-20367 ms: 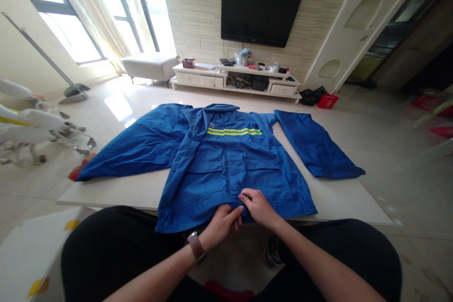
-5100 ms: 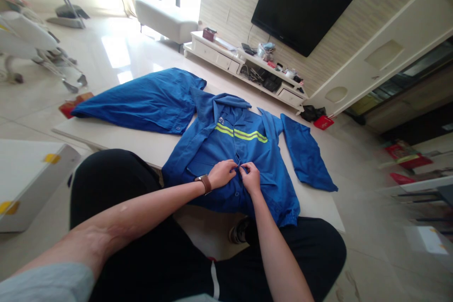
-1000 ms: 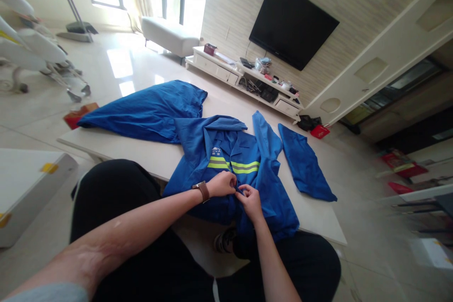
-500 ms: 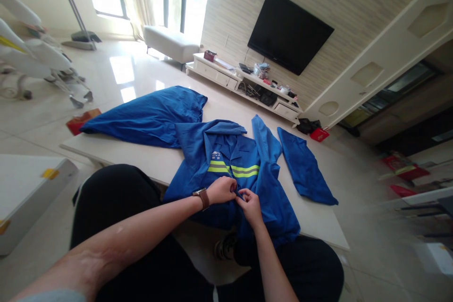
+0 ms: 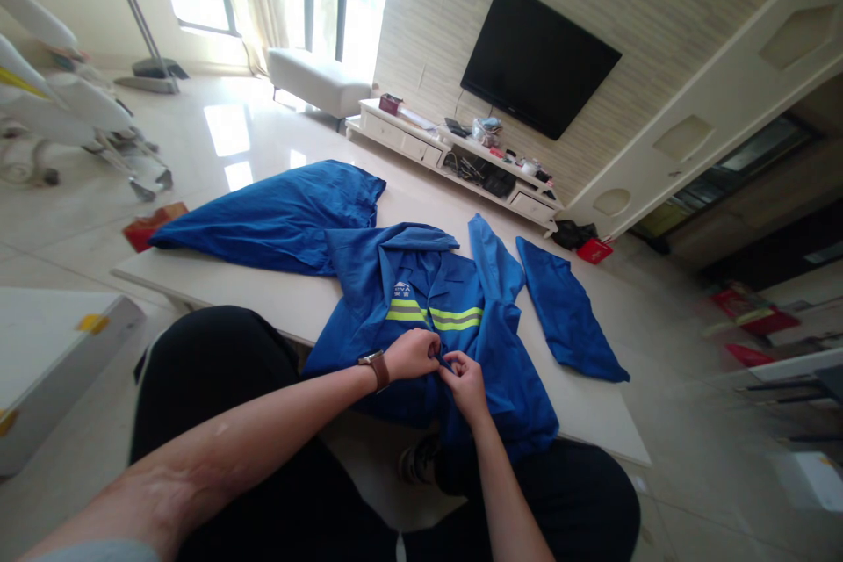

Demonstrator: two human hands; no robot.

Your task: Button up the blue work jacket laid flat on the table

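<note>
A blue jacket (image 5: 421,281) with yellow-grey reflective stripes and a white chest logo lies front up across the white table (image 5: 263,299). My left hand (image 5: 414,355), with a brown-strapped watch at its wrist, pinches the jacket's front edge just below the stripes. Close beside it on the right, my right hand (image 5: 466,382) has its thumb and fingers closed on the same edge. The small piece between the fingertips is mostly hidden. Left of the jacket spreads another blue garment (image 5: 283,215), and a folded blue garment (image 5: 570,312) lies to its right.
My knees (image 5: 211,369) are against the table's near side. A red box (image 5: 154,226) is by its left end. A white cabinet (image 5: 30,369) stands at the left. Beyond the table are a low TV cabinet (image 5: 401,140), a grey bench (image 5: 320,81) and a wall television (image 5: 540,57).
</note>
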